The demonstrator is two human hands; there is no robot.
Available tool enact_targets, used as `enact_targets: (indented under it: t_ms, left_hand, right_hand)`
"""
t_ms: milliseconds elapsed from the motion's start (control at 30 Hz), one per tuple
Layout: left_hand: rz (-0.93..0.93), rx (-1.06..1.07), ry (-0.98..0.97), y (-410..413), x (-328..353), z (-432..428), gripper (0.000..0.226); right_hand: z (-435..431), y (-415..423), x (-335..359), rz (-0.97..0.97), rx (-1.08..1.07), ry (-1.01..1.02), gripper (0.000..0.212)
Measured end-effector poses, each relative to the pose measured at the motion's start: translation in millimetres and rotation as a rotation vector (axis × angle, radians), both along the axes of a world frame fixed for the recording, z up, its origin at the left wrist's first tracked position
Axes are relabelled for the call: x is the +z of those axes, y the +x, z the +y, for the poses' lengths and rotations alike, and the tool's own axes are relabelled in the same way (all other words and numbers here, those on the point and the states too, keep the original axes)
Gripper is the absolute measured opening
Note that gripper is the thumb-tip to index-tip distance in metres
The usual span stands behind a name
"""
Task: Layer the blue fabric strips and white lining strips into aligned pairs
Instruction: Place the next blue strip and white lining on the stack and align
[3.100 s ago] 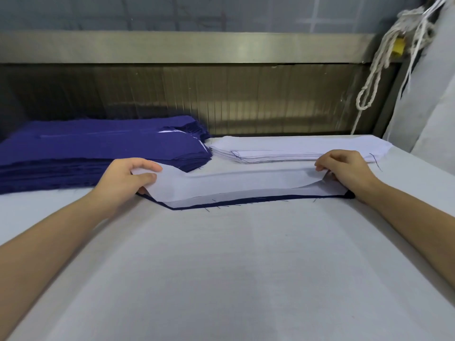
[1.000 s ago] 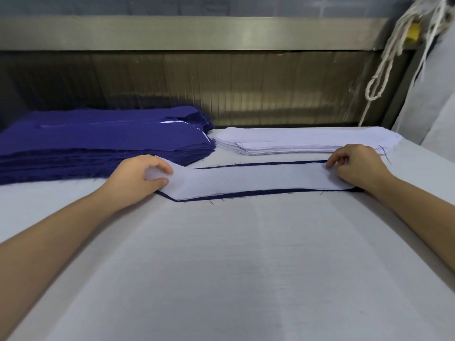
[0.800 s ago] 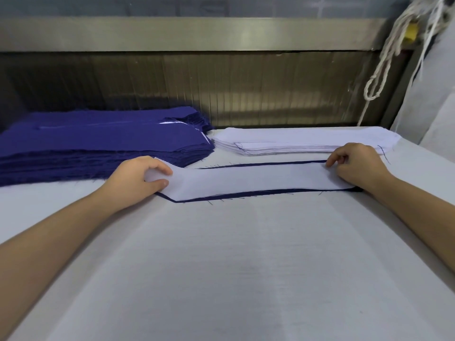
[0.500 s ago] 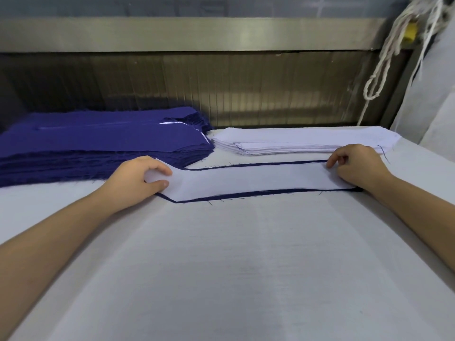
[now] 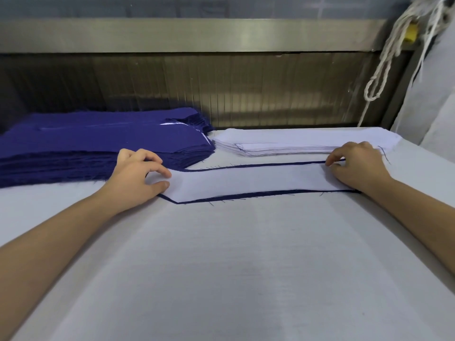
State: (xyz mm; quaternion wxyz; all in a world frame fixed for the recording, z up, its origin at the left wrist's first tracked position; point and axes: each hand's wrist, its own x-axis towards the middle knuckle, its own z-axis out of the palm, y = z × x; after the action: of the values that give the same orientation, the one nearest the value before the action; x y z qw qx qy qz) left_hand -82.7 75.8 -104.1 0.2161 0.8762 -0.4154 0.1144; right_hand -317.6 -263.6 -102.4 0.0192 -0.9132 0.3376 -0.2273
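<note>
One white lining strip (image 5: 251,183) lies flat on a blue fabric strip (image 5: 246,194) across the middle of the worktop (image 5: 234,267), the blue showing only as a thin border along the near and far edges. By that even margin, this pair looks all but aligned. The left hand (image 5: 138,178) pinches the lining's left end between thumb and forefinger. The right hand (image 5: 357,166) grips the right end with curled fingertips at the far edge. Behind them a thick blue stack (image 5: 98,146) and a thinner white lining stack (image 5: 295,146) sit side by side, so most of the pairing seemingly remains. Slivers of white within the blue stack may be finished pairs; I cannot tell.
</note>
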Motion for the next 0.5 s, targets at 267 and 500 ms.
enact_targets:
  t_ms: [267,500]
  left_hand:
    - [0.034,-0.022,-0.023,-2.8,-0.6,-3.2,0.017]
    - [-0.034,-0.018,-0.18,3.1,8.5,-8.4,0.02]
  right_hand:
    - [23.7,23.1,0.9,-0.058,0.132,0.001,0.022]
    - [62.5,86.7,7.1,-0.045,0.348,0.009,0.024]
